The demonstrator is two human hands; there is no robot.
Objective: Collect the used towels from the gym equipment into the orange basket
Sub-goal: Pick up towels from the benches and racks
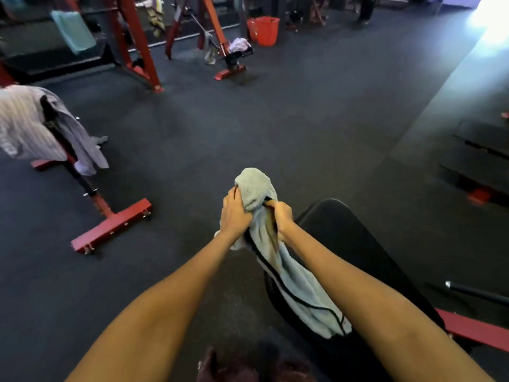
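Two hands on one pale green towel [278, 260], out in front over the dark rubber floor [303, 111]. Left hand [234, 213] curled over the bunched upper end of the cloth, fingers wrapped round the wad. Right hand [282, 215] just beside it, fingers closed in a pinch on the black-trimmed edge. Rest of the towel hanging down and to the right between the forearms, trailing across the black padded bench [347, 244], black piping running along its length.

Far across the floor, near the back wall: orange basket [266, 30], upright, well apart from the hands. Just left of it, a pinkish-white cloth [239, 45] heaped on a black seat of a red-framed machine [220, 37]. Further left, a light teal towel [73, 30] draped over a rack bar. At the left edge, a grey striped towel [24, 122] slung over another red-footed bench [110, 224], its corners drooping toward the floor. At the lower right, a red frame bar [473, 330] and a dark bar with a metal tip [476, 292]. Yellowish cloths at the back too blurred to identify.
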